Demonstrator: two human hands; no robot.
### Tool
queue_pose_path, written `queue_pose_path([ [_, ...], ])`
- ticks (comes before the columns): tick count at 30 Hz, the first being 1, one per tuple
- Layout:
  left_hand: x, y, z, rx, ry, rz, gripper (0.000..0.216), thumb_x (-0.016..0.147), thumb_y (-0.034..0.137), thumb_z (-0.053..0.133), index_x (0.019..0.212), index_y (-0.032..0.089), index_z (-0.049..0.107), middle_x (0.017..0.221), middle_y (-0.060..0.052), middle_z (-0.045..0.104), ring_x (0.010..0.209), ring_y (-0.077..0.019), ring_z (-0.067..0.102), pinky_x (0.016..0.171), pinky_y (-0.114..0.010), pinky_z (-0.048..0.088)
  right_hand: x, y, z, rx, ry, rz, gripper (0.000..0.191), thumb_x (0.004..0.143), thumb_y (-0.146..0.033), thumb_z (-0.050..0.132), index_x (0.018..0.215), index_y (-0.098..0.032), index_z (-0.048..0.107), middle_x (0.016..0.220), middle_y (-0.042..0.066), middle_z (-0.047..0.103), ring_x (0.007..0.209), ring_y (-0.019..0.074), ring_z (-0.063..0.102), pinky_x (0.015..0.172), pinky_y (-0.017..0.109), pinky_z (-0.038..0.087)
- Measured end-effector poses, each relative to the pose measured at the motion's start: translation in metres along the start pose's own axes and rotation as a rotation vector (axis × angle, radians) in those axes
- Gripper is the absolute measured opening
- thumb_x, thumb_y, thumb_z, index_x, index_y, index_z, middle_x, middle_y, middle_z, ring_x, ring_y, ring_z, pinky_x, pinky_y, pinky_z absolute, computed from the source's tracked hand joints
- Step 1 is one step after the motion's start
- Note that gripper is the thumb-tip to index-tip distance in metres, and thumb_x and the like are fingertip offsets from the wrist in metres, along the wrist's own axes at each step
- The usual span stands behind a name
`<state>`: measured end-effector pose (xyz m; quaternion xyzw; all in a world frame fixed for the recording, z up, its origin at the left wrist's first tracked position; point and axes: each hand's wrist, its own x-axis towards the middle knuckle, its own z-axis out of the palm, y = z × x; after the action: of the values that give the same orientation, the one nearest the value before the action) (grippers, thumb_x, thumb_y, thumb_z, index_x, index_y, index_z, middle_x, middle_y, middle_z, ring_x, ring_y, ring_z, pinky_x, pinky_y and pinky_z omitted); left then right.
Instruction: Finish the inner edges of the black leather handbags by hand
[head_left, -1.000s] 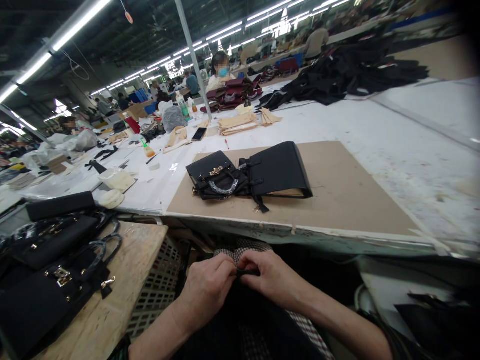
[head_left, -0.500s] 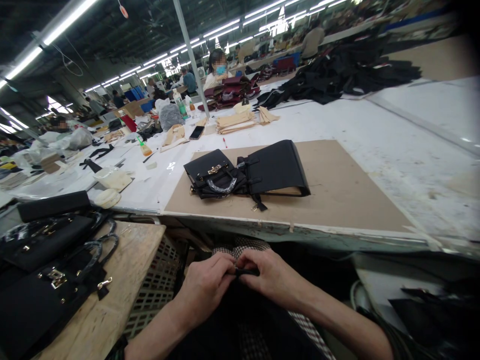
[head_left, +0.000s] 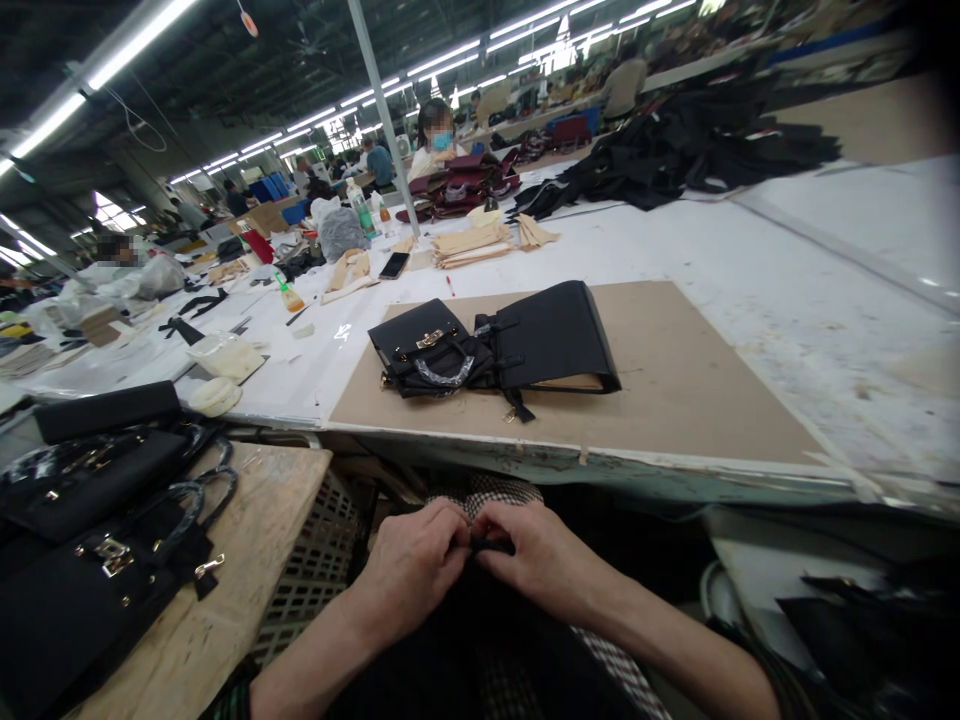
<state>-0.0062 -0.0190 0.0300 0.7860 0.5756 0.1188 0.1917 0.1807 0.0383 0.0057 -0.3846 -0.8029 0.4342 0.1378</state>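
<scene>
Low over my lap, my left hand (head_left: 417, 556) and my right hand (head_left: 541, 556) meet with their fingertips closed. Pinched between them is a small black piece (head_left: 495, 546), mostly covered by the fingers, so its exact kind does not show. Dark material lies below the hands, over checked cloth. On the table ahead, a black handbag (head_left: 420, 340) with a gold clasp and plastic-wrapped handles lies beside a black bag body (head_left: 556, 338), its edge showing tan inside. Neither hand touches them.
Brown board (head_left: 675, 400) covers the table's near part. At left, black handbags (head_left: 67, 540) lie on a wooden board (head_left: 277, 490) by a plastic crate (head_left: 307, 560). Further back are a phone (head_left: 394, 265), tan pieces (head_left: 472, 243), black pieces (head_left: 675, 150) and a masked co-worker (head_left: 433, 140).
Both hands stay in nearly the same place. Their fingertips have shifted slightly on the black piece, which shows a little less between them. The bags on the table are unmoved.
</scene>
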Motion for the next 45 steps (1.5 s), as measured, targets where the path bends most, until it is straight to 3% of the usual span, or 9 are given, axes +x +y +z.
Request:
queue_pose_path([
  [9, 0.002, -0.003, 0.003, 0.054, -0.035, 0.035, 0.007, 0.085, 0.014, 0.056, 0.088, 0.020, 0.054, 0.091, 0.000, 0.065, 0.081, -0.0156, 0.065, 0.073, -0.025, 0.050, 0.001, 0.003, -0.002, 0.035, -0.007, -0.010, 0.016, 0.073, -0.016, 0.065, 0.087, -0.021, 0.070, 0.079, 0.000, 0.073, 0.077, 0.0194, 0.065, 0.065, 0.024, 0.044],
  [17, -0.004, -0.005, 0.027, 0.405, 0.161, 0.261, 0.007, 0.090, 0.013, 0.048, 0.090, 0.018, 0.053, 0.082, -0.003, 0.065, 0.067, -0.0179, 0.063, 0.059, -0.030, 0.049, 0.011, 0.018, -0.006, 0.229, -0.095, 0.063, 0.013, 0.068, -0.019, 0.070, 0.081, -0.019, 0.070, 0.068, -0.003, 0.070, 0.065, 0.0145, 0.061, 0.055, 0.021, 0.038],
  [20, -0.003, -0.006, 0.031, 0.472, 0.230, 0.376, 0.011, 0.091, 0.008, 0.045, 0.089, 0.016, 0.052, 0.082, -0.005, 0.065, 0.070, -0.0183, 0.064, 0.061, -0.030, 0.051, 0.014, 0.022, -0.003, 0.293, -0.146, 0.090, 0.012, 0.068, -0.020, 0.070, 0.080, -0.018, 0.070, 0.066, -0.004, 0.068, 0.061, 0.0130, 0.057, 0.052, 0.020, 0.035],
  [27, -0.004, -0.017, 0.039, 0.501, 0.167, 0.465, 0.013, 0.092, 0.007, 0.042, 0.095, 0.013, 0.054, 0.087, -0.009, 0.065, 0.080, -0.0220, 0.064, 0.070, -0.034, 0.054, 0.019, 0.029, 0.005, 0.421, -0.219, 0.098, 0.013, 0.070, -0.022, 0.069, 0.081, -0.017, 0.071, 0.068, -0.003, 0.069, 0.060, 0.0124, 0.056, 0.054, 0.020, 0.036],
  [30, -0.007, -0.018, 0.039, 0.417, 0.187, 0.419, 0.013, 0.093, 0.008, 0.043, 0.096, 0.014, 0.054, 0.088, -0.007, 0.066, 0.079, -0.0207, 0.065, 0.068, -0.032, 0.054, 0.019, 0.031, 0.005, 0.414, -0.226, 0.089, 0.014, 0.070, -0.022, 0.069, 0.083, -0.018, 0.072, 0.073, -0.002, 0.072, 0.067, 0.0146, 0.061, 0.058, 0.021, 0.039],
  [33, -0.010, -0.015, 0.031, 0.168, 0.128, 0.242, 0.007, 0.093, 0.013, 0.050, 0.094, 0.018, 0.053, 0.089, -0.003, 0.066, 0.077, -0.0172, 0.066, 0.067, -0.027, 0.054, 0.018, 0.028, 0.001, 0.356, -0.218, 0.067, 0.017, 0.070, -0.021, 0.068, 0.087, -0.020, 0.073, 0.078, -0.002, 0.074, 0.074, 0.0172, 0.064, 0.061, 0.022, 0.042],
  [38, -0.014, -0.012, 0.018, -0.135, 0.077, 0.012, 0.021, 0.088, 0.013, 0.061, 0.105, 0.022, 0.054, 0.101, -0.001, 0.068, 0.091, -0.0167, 0.067, 0.083, -0.027, 0.054, 0.014, 0.019, -0.005, 0.291, -0.187, 0.044, 0.020, 0.070, -0.020, 0.069, 0.089, -0.021, 0.074, 0.082, -0.001, 0.075, 0.077, 0.0189, 0.066, 0.063, 0.024, 0.044],
  [45, -0.011, -0.011, 0.016, -0.064, 0.069, 0.118, 0.008, 0.093, 0.014, 0.053, 0.094, 0.021, 0.056, 0.117, -0.003, 0.067, 0.102, -0.0179, 0.066, 0.085, -0.027, 0.055, 0.011, 0.013, -0.007, 0.215, -0.154, 0.026, 0.016, 0.072, -0.019, 0.068, 0.086, -0.021, 0.074, 0.079, -0.001, 0.074, 0.075, 0.0182, 0.065, 0.065, 0.024, 0.044],
])
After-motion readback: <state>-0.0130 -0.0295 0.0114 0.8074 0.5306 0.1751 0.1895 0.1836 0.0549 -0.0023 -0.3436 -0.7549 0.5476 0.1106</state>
